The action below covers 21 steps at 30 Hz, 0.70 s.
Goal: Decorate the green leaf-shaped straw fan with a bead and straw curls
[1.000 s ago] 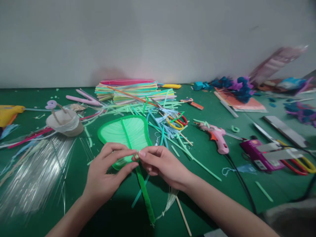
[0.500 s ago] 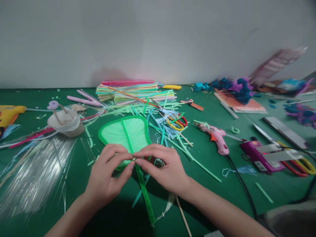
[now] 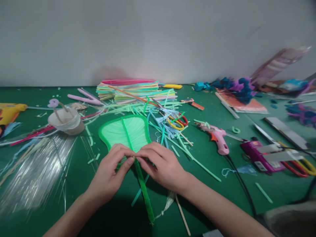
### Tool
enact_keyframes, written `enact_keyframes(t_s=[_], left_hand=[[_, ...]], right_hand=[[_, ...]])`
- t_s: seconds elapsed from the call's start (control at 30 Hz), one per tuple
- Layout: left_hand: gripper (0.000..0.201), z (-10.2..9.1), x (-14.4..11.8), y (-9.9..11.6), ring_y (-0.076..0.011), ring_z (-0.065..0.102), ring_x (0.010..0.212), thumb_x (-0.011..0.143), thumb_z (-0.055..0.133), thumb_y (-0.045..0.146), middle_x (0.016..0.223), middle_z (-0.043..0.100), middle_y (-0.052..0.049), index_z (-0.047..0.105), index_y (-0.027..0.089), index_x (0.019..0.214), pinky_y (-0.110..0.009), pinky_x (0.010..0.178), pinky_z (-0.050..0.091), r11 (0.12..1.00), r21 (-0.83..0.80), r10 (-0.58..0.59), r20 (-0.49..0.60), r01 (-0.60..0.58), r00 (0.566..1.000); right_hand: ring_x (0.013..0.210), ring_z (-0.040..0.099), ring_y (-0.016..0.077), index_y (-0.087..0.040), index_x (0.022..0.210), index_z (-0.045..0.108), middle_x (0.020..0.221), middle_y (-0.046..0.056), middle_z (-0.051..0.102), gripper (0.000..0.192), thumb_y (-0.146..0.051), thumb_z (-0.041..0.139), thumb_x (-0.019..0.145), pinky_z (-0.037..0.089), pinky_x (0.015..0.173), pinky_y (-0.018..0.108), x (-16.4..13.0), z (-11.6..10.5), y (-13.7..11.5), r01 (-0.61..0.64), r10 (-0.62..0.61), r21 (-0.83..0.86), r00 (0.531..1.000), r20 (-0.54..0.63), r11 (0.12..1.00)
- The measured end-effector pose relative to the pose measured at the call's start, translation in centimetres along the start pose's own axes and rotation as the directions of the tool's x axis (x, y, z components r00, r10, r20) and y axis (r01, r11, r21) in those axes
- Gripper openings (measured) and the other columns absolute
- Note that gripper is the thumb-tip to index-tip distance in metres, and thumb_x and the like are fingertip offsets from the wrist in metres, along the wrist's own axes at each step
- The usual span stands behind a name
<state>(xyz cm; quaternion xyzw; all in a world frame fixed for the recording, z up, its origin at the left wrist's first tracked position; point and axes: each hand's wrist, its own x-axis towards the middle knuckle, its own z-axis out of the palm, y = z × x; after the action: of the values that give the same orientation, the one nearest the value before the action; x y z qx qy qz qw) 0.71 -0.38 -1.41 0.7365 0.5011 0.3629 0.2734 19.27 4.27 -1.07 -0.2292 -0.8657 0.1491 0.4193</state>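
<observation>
A green fan (image 3: pixel 116 133), with a pale green face, a darker fuzzy rim and a midrib, lies in front of me. Its fuzzy green handle (image 3: pixel 145 194) points toward me, slightly to the right. Where face and handle meet, my left hand (image 3: pixel 108 172) and my right hand (image 3: pixel 164 168) pinch with thumb and forefinger, fingertips touching. Between them a small gold bead (image 3: pixel 134 157) barely shows; the fingers cover most of it and the lower part of the face. Near the handle hangs a pale tassel (image 3: pixel 169 204).
Pipe cleaners (image 3: pixel 133 92) are stacked at the back, with loose green pieces and scissors (image 3: pixel 176 123) nearer. A pink glue gun (image 3: pixel 218 138) and purple box (image 3: pixel 261 158) lie right. On the left are a cup (image 3: pixel 67 123), clear strands (image 3: pixel 37 177) and a yellow glue gun (image 3: pixel 11 113).
The fingertips have closed further over the gold bead, which showed plainly before. My right hand has shifted slightly. The fan has hardly moved.
</observation>
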Motion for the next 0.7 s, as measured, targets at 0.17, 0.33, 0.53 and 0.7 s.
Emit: enact_keyframes(t_s=[0.17, 0.33, 0.53, 0.7], left_hand=[[0.011, 0.0, 0.0, 0.4, -0.0149, 0.053, 0.090, 0.097, 0.047, 0.022, 0.093, 0.057, -0.001, 0.058, 0.022, 0.096, -0.026, 0.080, 0.041, 0.998, -0.045, -0.030, 0.029, 0.032, 0.999], [0.009, 0.2, 0.0, 0.8, -0.0137, 0.053, 0.081, 0.094, 0.052, 0.030, 0.089, 0.056, 0.001, 0.058, 0.023, 0.095, -0.025, 0.074, 0.042, 0.979, -0.160, -0.123, 0.024, 0.125, 0.992], [0.009, 0.2, 0.1, 0.8, -0.0139, 0.054, 0.083, 0.093, 0.054, 0.026, 0.087, 0.059, 0.000, 0.061, 0.023, 0.089, -0.025, 0.074, 0.042, 0.988, -0.123, -0.091, -0.001, 0.090, 0.996], [0.012, 0.0, 0.0, 0.5, -0.0145, 0.056, 0.088, 0.094, 0.053, 0.026, 0.095, 0.061, -0.002, 0.064, 0.025, 0.100, -0.026, 0.078, 0.044, 0.994, -0.057, -0.095, 0.000, 0.095, 0.995]], right_hand=[[0.079, 0.061, 0.0176, -0.015, 0.095, 0.060, 0.084, 0.009, 0.067, 0.008, -0.014, 0.052, 0.093, 0.054, 0.073, 0.030, 0.1, 0.3, 0.1, -0.015, 0.015, -0.003, 1.000, 0.005, 1.000], [0.083, 0.060, 0.0170, -0.017, 0.097, 0.057, 0.087, 0.008, 0.064, 0.005, -0.014, 0.053, 0.093, 0.054, 0.073, 0.029, -0.2, 0.4, -0.3, -0.057, 0.060, 0.058, 0.997, -0.050, 0.997], [0.084, 0.058, 0.0172, -0.019, 0.096, 0.053, 0.087, 0.006, 0.061, 0.008, -0.012, 0.054, 0.091, 0.051, 0.072, 0.030, -0.1, 0.2, -0.3, -0.079, 0.086, 0.081, 0.993, -0.085, 0.994], [0.079, 0.053, 0.0174, -0.021, 0.089, 0.047, 0.083, 0.003, 0.052, 0.008, -0.013, 0.046, 0.089, 0.045, 0.065, 0.030, 0.5, -1.6, 0.2, -0.220, 0.226, 0.061, 0.967, -0.118, 0.974]])
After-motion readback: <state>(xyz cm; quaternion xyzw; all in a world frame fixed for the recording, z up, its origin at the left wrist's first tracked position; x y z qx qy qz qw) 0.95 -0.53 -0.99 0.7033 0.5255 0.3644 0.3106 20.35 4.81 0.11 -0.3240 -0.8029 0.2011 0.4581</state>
